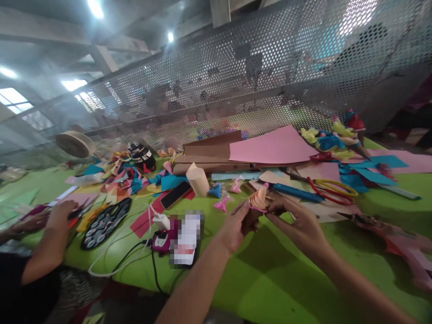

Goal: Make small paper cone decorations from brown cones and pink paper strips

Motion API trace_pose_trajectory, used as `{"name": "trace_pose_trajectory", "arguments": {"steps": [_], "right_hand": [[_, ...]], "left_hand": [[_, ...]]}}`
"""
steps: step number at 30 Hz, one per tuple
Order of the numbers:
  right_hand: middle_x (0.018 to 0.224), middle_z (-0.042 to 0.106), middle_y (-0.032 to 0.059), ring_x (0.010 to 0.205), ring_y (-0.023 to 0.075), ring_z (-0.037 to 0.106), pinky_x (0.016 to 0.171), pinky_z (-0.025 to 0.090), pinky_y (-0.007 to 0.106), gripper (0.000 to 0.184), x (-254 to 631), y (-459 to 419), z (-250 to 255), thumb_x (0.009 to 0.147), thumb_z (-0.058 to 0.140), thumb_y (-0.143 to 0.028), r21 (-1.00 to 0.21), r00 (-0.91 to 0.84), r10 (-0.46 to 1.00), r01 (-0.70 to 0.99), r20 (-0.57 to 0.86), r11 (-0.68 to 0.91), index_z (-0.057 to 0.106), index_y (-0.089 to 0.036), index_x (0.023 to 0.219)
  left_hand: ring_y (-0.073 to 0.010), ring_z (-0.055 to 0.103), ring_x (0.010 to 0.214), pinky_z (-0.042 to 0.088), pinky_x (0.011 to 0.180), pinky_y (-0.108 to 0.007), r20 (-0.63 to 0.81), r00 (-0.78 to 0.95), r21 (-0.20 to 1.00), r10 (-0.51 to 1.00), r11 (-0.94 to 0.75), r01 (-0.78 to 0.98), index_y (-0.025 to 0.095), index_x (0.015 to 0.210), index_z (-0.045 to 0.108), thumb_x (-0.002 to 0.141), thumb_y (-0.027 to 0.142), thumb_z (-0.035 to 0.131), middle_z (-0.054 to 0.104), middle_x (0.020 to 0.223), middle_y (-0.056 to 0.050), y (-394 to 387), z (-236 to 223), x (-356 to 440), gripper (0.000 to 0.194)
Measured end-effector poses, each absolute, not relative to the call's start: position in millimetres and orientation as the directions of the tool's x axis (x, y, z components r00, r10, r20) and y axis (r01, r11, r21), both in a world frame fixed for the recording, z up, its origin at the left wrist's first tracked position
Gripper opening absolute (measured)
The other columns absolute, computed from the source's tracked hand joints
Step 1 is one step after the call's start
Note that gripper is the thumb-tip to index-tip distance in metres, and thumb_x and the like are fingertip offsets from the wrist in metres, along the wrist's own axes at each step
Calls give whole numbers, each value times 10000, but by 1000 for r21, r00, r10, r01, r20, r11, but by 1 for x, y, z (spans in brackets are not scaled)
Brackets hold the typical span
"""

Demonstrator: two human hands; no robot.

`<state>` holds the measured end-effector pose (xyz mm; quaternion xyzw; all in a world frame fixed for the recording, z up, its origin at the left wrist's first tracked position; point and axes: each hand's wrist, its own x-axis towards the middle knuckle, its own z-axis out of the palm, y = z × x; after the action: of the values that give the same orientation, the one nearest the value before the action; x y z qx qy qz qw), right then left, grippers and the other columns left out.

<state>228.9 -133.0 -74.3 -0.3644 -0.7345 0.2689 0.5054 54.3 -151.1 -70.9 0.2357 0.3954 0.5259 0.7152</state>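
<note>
My left hand (236,227) and my right hand (299,222) meet above the green table (270,279). Both pinch a small paper craft piece (258,199), peach with orange stripes and a pink band at its base. The left hand's fingers close round the lower brown part of it. My right hand's fingertips grip it from the right side. A cream paper cone (197,179) lies just beyond, to the left. Small pink and blue paper cones (222,204) lie between that cone and my hands.
A co-worker's hand (60,213) at the left rests by scissors and a black tray (106,222) of small parts. A phone (175,194), cables, pink and brown paper sheets (273,145), red-yellow scissors (332,189) and paper scraps cover the table. Perforated metal mesh (270,67) stands behind.
</note>
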Motion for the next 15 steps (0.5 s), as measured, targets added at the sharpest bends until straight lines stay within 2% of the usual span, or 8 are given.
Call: {"name": "trace_pose_trajectory", "arguments": {"steps": [10, 15], "right_hand": [[760, 670, 8, 676, 194, 630, 613, 514, 300, 49, 228, -137, -71, 875, 648, -201, -703, -212, 759, 286, 616, 651, 653, -247, 858], [786, 680, 7, 688, 194, 639, 616, 529, 309, 58, 228, -136, -71, 881, 662, -198, -691, -198, 739, 265, 644, 672, 663, -249, 910]], "left_hand": [[-102, 542, 564, 390, 500, -231, -310, 152, 777, 939, 342, -528, 154, 931, 685, 755, 517, 790, 658, 746, -12, -150, -72, 53, 417], [-103, 531, 584, 387, 506, -228, -287, 140, 798, 948, 317, -512, 186, 1030, 689, 729, 525, 807, 644, 775, 1, -151, -73, 52, 468]]}}
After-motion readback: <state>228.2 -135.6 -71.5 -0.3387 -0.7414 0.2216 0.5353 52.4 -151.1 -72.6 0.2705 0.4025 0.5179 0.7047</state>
